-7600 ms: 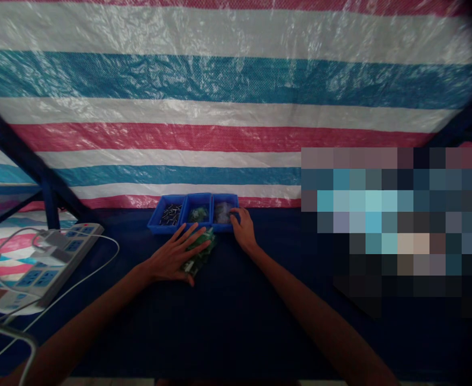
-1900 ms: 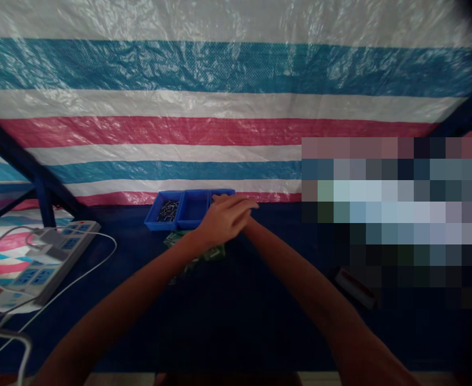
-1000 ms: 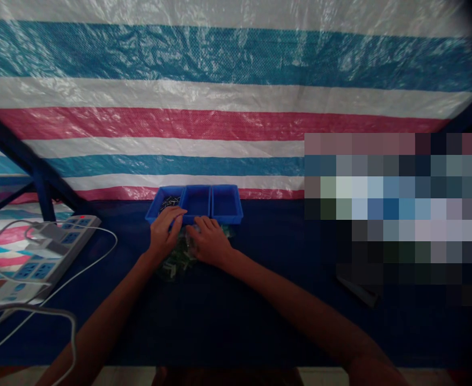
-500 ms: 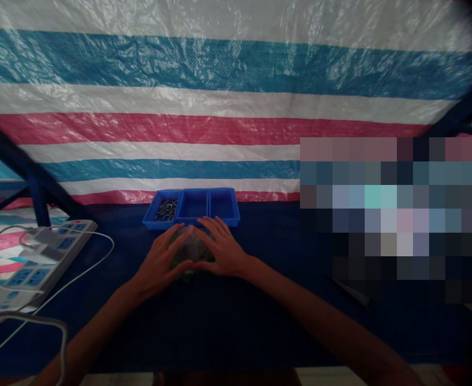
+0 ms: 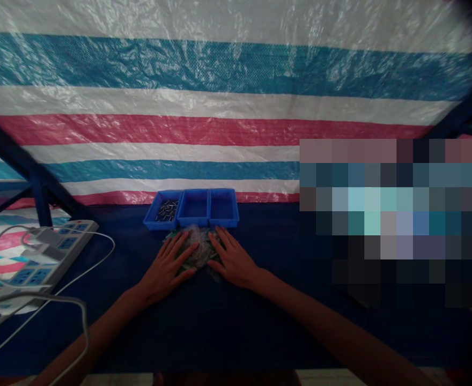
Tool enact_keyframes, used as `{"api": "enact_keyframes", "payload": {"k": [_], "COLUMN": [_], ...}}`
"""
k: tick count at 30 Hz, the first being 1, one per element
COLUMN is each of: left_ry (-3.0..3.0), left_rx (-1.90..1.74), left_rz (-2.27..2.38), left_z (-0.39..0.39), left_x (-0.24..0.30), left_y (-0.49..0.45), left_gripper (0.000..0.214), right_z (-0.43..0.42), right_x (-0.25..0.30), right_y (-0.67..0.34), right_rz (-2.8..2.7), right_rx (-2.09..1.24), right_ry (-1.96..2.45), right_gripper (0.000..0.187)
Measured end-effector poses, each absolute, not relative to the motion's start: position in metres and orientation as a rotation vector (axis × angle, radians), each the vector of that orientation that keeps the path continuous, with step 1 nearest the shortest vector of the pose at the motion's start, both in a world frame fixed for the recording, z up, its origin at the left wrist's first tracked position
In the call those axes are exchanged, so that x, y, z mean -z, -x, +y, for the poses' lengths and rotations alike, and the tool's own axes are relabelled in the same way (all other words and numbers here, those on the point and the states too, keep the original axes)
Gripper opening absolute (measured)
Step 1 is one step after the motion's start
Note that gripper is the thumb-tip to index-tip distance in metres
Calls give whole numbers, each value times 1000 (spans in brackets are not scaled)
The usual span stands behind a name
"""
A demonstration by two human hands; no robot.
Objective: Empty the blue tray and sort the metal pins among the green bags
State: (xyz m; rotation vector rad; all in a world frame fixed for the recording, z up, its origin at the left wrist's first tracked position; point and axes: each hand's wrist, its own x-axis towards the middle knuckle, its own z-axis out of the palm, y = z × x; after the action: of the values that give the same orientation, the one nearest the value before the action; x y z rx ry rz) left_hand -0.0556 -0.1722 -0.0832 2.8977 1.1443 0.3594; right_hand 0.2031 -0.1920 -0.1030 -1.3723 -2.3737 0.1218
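A crumpled clear plastic bag with some green on it lies on the dark blue table, just in front of the blue bins. My left hand rests on its left side, fingers spread. On its right side lies my right hand, also flat with the fingers apart. Both hands press the bag from above without gripping it. What the bag holds, if anything, I cannot make out.
Behind the bag stand three joined blue bins; the left one holds several small metal pins. At left lies a white power strip with a loose white cable. A striped plastic sheet hangs behind. A blurred patch covers the right.
My hands have moved apart, the left one to the left and the right one to the right. More of the bag shows between them, and it looks flatter and wider.
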Motion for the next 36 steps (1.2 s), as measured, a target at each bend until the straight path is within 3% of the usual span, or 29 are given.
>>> {"api": "enact_keyframes", "payload": {"k": [7, 11, 14, 23, 31, 36], "left_ry": [-2779, -2802, -2773, -2739, -2794, -2766], "left_rx": [-961, -666, -423, -164, -743, -1184], "left_rz": [1496, 1759, 1692, 1673, 1870, 1766], "left_z": [-136, -100, -82, -76, -87, -117], "left_x": [53, 32, 26, 27, 9, -8], "left_y": [60, 75, 91, 116, 124, 85], "left_gripper": [37, 32, 29, 32, 27, 24], "right_z": [-195, -193, -192, -192, -189, -178], "right_x": [98, 100, 100, 103, 84, 42], "right_y": [-206, -206, -205, -207, -209, -199], "right_rz": [-2252, -2192, -2179, -2159, -2098, -1841], "right_rx": [13, 13, 4, 4, 37, -219], "right_ry": [1293, 1282, 1275, 1241, 1213, 1321], "right_gripper": [58, 51, 48, 44, 37, 38]}}
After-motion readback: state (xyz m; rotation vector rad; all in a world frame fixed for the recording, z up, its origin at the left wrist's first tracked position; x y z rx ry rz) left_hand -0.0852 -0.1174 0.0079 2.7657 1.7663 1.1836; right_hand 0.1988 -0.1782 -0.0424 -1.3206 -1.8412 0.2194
